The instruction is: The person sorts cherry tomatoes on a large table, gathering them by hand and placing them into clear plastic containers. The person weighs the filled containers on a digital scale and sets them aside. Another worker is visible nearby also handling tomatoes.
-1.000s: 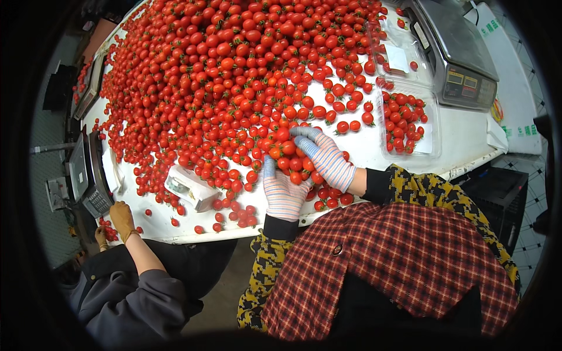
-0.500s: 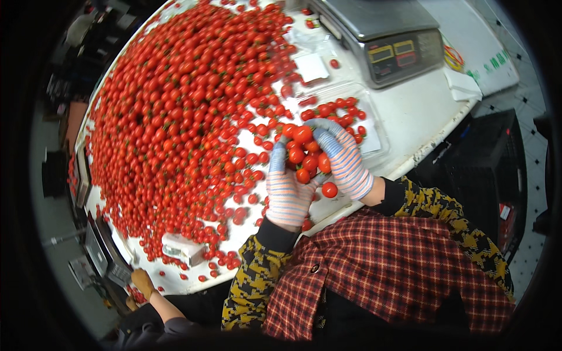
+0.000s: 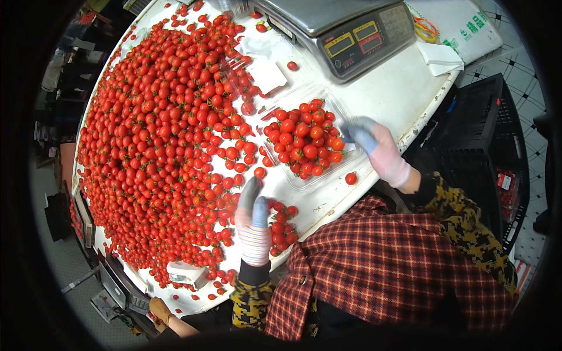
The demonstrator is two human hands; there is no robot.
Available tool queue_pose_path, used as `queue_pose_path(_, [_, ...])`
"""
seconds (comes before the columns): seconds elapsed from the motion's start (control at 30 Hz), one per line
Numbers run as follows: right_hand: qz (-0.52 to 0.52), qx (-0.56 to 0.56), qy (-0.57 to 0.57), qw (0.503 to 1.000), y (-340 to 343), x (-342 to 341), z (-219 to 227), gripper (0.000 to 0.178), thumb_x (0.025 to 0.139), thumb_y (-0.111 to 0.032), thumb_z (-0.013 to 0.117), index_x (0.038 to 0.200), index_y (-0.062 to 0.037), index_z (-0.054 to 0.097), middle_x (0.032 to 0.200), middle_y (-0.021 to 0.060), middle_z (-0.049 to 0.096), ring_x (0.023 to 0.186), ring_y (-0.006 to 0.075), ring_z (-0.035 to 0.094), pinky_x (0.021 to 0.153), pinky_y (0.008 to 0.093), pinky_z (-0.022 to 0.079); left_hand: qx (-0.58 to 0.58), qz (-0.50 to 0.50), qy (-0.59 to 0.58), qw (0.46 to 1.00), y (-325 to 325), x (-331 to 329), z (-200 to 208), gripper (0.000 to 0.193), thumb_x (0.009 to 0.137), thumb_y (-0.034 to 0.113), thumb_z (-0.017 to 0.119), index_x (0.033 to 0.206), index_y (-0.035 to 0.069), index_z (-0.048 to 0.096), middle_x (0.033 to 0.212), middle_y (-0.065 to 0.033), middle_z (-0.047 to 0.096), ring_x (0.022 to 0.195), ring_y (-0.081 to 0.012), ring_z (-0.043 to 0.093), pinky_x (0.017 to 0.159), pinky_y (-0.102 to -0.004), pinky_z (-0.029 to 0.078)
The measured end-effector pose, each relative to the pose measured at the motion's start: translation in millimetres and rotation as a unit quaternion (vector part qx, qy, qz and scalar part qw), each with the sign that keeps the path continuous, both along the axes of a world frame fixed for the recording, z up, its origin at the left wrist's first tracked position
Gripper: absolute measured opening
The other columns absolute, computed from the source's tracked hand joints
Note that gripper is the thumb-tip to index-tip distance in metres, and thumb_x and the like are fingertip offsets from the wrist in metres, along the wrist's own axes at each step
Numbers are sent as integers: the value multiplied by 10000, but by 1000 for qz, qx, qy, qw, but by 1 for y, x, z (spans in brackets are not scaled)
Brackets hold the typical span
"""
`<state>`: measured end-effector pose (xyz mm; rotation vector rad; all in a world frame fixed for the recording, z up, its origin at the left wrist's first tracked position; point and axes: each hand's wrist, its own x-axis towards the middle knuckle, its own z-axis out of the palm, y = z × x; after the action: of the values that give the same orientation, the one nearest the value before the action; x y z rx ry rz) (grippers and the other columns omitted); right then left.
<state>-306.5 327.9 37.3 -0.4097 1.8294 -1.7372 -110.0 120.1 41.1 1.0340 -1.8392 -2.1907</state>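
Gloved in striped knit, my left hand point(image 3: 253, 225) hangs over the table with its fingers apart and nothing in it. A loose cherry tomato point(image 3: 259, 172) lies just beyond its fingertips. Right beside it, nearer my body, is a small cluster of cherry tomatoes point(image 3: 283, 227). My right hand point(image 3: 379, 151), also gloved and slightly blurred, is at the right side of a clear plastic tray point(image 3: 304, 182), fingers stretched out, holding nothing that I can see. Heaped in the tray is a mound of cherry tomatoes point(image 3: 304, 137). One single tomato point(image 3: 351, 178) rests on the table below my right hand.
A huge pile of cherry tomatoes point(image 3: 158, 128) covers the table's left side. Beyond the tray stand a weighing scale point(image 3: 357, 44) and a white card point(image 3: 266, 77). A black crate point(image 3: 468, 134) is past the right edge. Another person's gloved hand point(image 3: 159, 309) shows lower left.
Both hands have let go of the tomatoes they cupped together, and the tray now holds a taller mound. My left hand moved left and nearer; my right hand moved to the right.
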Motion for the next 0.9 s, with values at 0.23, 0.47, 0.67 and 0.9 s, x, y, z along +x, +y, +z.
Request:
queue_pose_path(0.23, [356, 318, 371, 797, 44, 33, -21, 304, 871, -339, 549, 1051, -98, 596, 993, 122, 604, 861, 304, 612, 810, 434, 480, -567, -214, -217, 765, -13, 83, -56, 516, 850, 385, 557, 1309, 153, 519, 1381, -171, 435, 1330, -451, 292, 1103, -633, 70])
queue_pose_path(0.47, [488, 311, 325, 748, -18, 65, -35, 277, 838, -332, 579, 982, -96, 586, 946, 125, 591, 818, 326, 619, 716, 463, 505, -668, -151, -261, 681, -85, 79, -65, 612, 849, 389, 518, 1398, 138, 415, 1451, -204, 342, 1327, -489, 258, 1110, -584, 117])
queue_pose_path(0.67, [557, 146, 431, 695, -93, 115, -45, 286, 786, -288, 628, 1016, -124, 584, 968, 76, 571, 866, 261, 622, 666, 417, 522, -628, -190, -271, 705, -78, 59, -68, 561, 881, 377, 500, 1398, 177, 416, 1473, -170, 322, 1344, -441, 261, 1099, -599, 147])
queue_pose_path(0.9, [382, 271, 444, 764, -191, 91, -26, 638, 857, -393, 560, 1410, -137, 371, 1495, 142, 290, 1392, 360, 242, 1086, 582, 205, -571, -171, -293, 747, -34, 133, -57, 665, 838, 445, 498, 1426, 154, 387, 1493, -228, 256, 1351, -511, 192, 1109, -614, 71])
